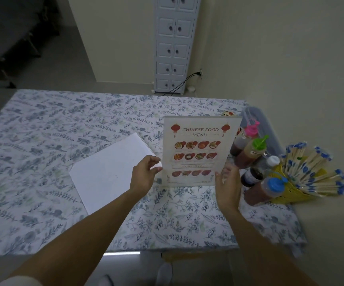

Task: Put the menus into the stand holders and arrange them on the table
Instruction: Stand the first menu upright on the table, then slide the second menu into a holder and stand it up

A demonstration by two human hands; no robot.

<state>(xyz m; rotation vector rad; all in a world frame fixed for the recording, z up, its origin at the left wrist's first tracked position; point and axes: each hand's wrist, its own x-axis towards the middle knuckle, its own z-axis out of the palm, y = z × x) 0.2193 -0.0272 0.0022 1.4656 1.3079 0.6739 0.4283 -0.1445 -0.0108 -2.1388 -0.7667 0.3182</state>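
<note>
The menu stand (pixel 198 151) is upright on the table (pixel 63 124), right of centre. It's probably light, stiff, slick acrylic, so hold it low by the side edges. Your right hand (pixel 228 182) pinches its lower right edge. Your left hand (pixel 145 174) curls at the left edge, but I can't tell if it's gripping. Sauce bottles (pixel 249 153) are just beside it.

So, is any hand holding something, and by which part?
The right hand holds the clear acrylic menu stand by its lower right edge. The left hand is beside its lower left edge; contact cannot be told.
</note>
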